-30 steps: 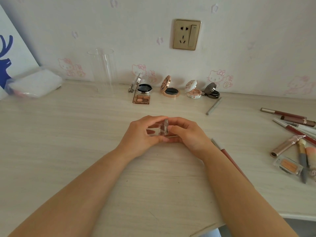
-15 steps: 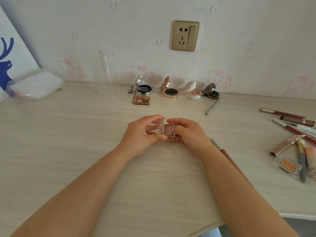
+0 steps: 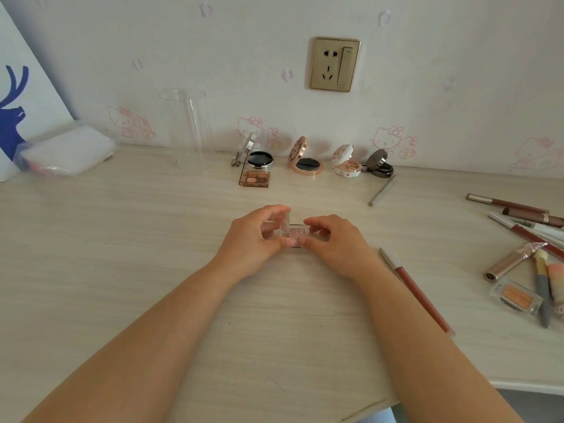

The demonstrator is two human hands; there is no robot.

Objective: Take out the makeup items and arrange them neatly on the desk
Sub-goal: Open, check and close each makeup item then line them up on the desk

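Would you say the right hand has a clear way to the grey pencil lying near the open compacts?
Probably yes: bare desk lies between the right hand and the grey pencil, though it first must release the small clear case.

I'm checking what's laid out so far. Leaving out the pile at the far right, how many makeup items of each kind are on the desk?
Round compacts: 4
Palettes: 2
Pencils: 2
Total: 8
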